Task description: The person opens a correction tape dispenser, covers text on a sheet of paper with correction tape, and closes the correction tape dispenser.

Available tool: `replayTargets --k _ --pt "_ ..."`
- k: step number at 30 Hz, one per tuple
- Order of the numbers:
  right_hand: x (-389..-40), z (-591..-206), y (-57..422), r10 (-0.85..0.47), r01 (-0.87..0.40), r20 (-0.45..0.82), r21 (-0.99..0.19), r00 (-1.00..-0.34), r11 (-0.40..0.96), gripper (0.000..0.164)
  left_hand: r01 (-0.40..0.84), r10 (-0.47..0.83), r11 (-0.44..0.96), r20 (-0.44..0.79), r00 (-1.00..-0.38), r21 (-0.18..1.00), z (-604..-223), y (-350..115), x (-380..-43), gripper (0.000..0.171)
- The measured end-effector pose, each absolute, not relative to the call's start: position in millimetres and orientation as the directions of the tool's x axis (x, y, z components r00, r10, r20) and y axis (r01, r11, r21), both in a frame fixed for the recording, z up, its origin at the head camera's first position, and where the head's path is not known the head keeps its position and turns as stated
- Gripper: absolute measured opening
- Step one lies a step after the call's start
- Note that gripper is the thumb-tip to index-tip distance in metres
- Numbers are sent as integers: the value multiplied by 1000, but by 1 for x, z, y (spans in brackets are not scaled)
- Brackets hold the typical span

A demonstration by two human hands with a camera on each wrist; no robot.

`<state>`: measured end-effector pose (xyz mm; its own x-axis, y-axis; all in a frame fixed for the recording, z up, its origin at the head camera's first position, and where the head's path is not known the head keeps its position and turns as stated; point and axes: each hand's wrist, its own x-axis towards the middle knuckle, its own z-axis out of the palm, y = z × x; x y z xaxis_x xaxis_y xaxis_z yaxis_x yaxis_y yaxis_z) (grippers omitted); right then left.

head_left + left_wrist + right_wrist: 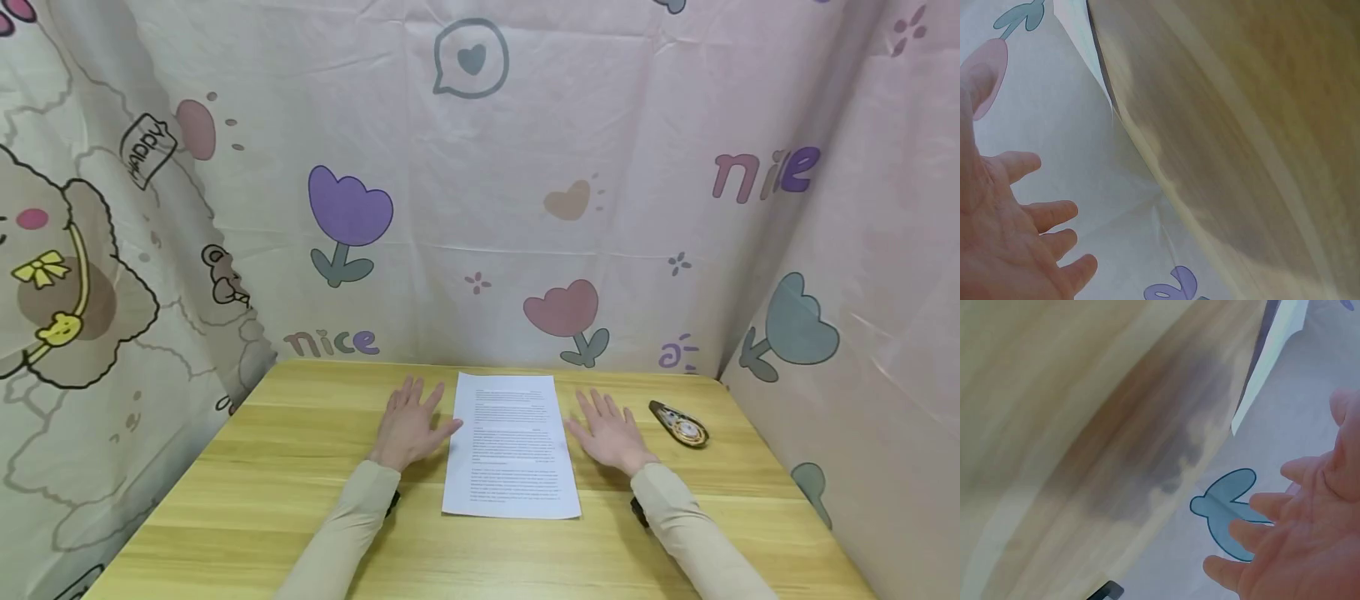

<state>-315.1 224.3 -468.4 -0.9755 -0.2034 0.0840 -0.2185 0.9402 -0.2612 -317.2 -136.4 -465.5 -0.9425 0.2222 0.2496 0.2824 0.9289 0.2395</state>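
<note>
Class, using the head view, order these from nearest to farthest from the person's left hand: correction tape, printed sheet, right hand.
1. Printed sheet: immediately right of the left hand.
2. Right hand: beyond the sheet's right edge.
3. Correction tape: farthest right, past the right hand.

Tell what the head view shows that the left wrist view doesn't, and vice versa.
Only the head view: the right hand, the correction tape and the printed text on the paper sheet. Only the left wrist view: the palm side of the left hand. Both: that hand, the table, the patterned curtain and some of that sheet.
</note>
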Motion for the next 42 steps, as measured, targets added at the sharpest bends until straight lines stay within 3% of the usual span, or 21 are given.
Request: replayTargets --k 16,23,35,42 --pt "-325 -468 253 -181 -202 105 -238 -978 950 65 321 270 925 239 -933 205 -467 -129 -320 81" --pt "-327 -464 273 -83 -95 68 -206 -994 974 65 335 288 922 233 -929 196 -467 -127 -321 83" --pt "-329 -450 309 47 65 -77 -260 -996 963 63 355 313 921 237 -920 162 -463 -127 -323 85" --pt "-330 -449 322 94 109 -67 -276 -993 955 63 347 308 923 222 -925 168 -464 -126 -323 84"
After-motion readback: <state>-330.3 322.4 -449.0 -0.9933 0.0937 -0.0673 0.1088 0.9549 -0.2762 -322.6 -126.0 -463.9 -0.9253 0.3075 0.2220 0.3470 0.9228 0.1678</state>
